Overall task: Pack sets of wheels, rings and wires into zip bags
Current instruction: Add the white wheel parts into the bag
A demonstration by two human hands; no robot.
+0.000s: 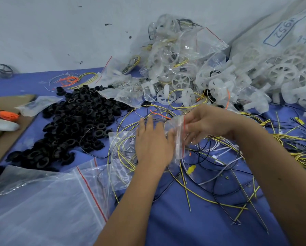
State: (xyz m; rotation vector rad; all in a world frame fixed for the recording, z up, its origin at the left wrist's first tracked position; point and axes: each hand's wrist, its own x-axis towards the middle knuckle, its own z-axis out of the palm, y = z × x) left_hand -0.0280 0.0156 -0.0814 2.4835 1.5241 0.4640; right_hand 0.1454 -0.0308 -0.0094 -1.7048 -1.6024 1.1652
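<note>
Blue cloth covers the desk (184, 228), backed by a pale wall, and nearly all of it is buried in parts. At its centre a small zip bag (177, 137) is held between two hands, its red-lined mouth standing roughly upright.

The risk, as I judge it, is the tangle. Loose wires (201, 176) in yellow, black and white loop all round and under the bag, so a stray strand could catch in the zip or be dragged along when the bag is lifted. A coil half inside could also spring back out before the seal closes.

The right hand (207, 125), at 3 o'clock of the bag, has its fingers (190, 119) curled and pinching the bag's mouth near the red strip. The left hand (153, 142), at 9 o'clock, lies flat with straight fingers pressing the bag's body down onto the wires.

Black rings (74, 125) are heaped at 9 o'clock of the hands, white wheels (180, 82) and filled bags (175, 50) at 12 to 2 o'clock, and empty bags (60, 192) at 7 o'clock.
</note>
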